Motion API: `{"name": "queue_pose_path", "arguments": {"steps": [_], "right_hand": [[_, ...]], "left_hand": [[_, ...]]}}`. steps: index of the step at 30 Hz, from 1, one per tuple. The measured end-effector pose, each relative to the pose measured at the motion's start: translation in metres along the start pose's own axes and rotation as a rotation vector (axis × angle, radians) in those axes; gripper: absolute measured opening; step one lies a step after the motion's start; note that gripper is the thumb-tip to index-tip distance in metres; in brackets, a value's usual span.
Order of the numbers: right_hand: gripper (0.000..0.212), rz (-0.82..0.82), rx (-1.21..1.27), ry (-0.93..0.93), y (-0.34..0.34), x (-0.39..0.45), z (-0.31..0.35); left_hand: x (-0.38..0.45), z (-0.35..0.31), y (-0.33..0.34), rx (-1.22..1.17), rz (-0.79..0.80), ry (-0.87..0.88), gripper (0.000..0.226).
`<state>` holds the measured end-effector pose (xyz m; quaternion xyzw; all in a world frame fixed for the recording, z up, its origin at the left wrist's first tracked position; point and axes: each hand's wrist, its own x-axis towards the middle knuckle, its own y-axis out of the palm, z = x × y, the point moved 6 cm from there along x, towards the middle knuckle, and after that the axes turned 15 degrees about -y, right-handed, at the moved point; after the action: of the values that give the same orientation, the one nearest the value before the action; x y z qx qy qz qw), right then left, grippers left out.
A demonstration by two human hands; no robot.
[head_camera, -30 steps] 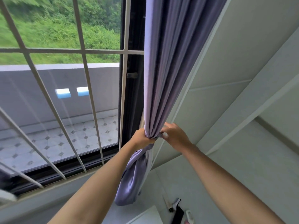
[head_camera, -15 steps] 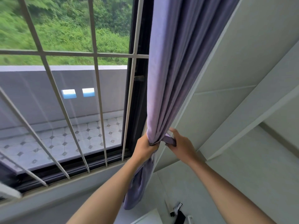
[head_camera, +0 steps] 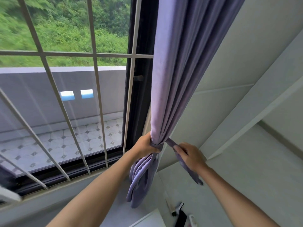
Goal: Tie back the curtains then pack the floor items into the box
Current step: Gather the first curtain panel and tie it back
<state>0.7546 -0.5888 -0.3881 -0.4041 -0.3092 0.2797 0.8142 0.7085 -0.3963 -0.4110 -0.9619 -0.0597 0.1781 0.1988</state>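
A lilac curtain (head_camera: 177, 71) hangs gathered at the right side of the window, its lower end bunched below my hands. A matching fabric tie-back strap (head_camera: 185, 164) wraps around the gathered waist. My left hand (head_camera: 145, 145) grips the curtain bundle at the wrap. My right hand (head_camera: 190, 156) pinches the strap and holds it out to the right, with the loose end dangling below the wrist. On the floor at the bottom lie small items (head_camera: 179, 213), black and white, and the corner of a white box (head_camera: 152, 218).
A barred window (head_camera: 65, 99) with a dark frame fills the left, above a pale sill (head_camera: 49, 194). White wall panels (head_camera: 237, 79) run along the right. The pale tiled floor (head_camera: 246, 169) lies below the curtain.
My right hand has pulled the strap out to the right, away from the bundle, so a long tail now shows. The left hand keeps its grip. The view has shifted slightly.
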Motion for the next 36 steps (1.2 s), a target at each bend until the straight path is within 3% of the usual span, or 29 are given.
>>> {"name": "queue_pose_path", "arguments": {"steps": [3, 6, 9, 12, 15, 19, 25, 29, 34, 36], "right_hand": [[0.044, -0.028, -0.020, 0.031, 0.013, -0.015, -0.010], [0.023, -0.031, -0.152, -0.031, 0.022, -0.025, -0.004], [0.022, -0.072, -0.341, -0.046, 0.026, -0.033, 0.008], [0.013, -0.092, -0.362, -0.044, 0.035, -0.037, 0.018], [0.004, -0.120, -0.341, -0.031, 0.041, -0.043, 0.026], [0.027, -0.264, -0.267, 0.181, 0.038, -0.058, 0.024], [0.025, -0.396, -0.263, 0.296, 0.041, -0.069, 0.031], [0.016, -0.144, -0.296, 0.339, 0.069, -0.074, 0.022], [0.010, 0.012, -0.227, 0.370, 0.093, -0.061, 0.037], [0.011, 0.012, -0.191, 0.367, 0.095, -0.060, 0.045]], "left_hand": [[-0.003, -0.006, 0.003, 0.067, 0.032, 0.026, 0.054], [-0.005, -0.010, 0.010, 0.105, 0.009, 0.049, 0.054], [-0.010, -0.007, 0.019, 0.096, -0.130, 0.067, 0.046], [-0.019, 0.001, 0.031, 0.022, -0.298, 0.078, 0.020], [-0.028, 0.005, 0.040, -0.090, -0.427, 0.081, 0.017], [-0.032, 0.013, 0.045, -0.113, -0.540, 0.066, 0.033], [-0.037, 0.006, 0.044, 0.030, -0.665, 0.188, 0.030], [-0.043, -0.008, 0.038, 0.226, -0.732, 0.299, 0.025], [-0.035, 0.005, 0.039, 0.262, -0.636, 0.130, 0.018], [-0.036, 0.012, 0.035, 0.163, -0.609, 0.099, 0.032]]}}
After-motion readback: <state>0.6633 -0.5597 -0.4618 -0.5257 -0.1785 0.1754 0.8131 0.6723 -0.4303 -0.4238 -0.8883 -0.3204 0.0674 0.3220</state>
